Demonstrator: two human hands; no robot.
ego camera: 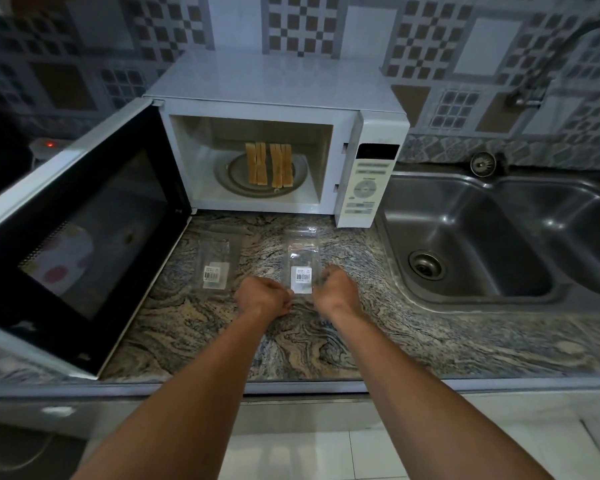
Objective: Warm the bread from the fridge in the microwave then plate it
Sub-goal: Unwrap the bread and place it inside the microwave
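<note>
Glossy veined stone counter (326, 341), shiny steel sink (465, 237), clear plastic bags (302, 258).

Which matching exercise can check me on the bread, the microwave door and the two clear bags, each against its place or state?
1. bread
2. microwave door
3. sink-side bag
4. door-side bag

A. flat on the counter, untouched
B. on the turntable in the microwave
C. pinched by left hand and right hand
D. swung open

Pairs: 1-B, 2-D, 3-C, 4-A.
</note>
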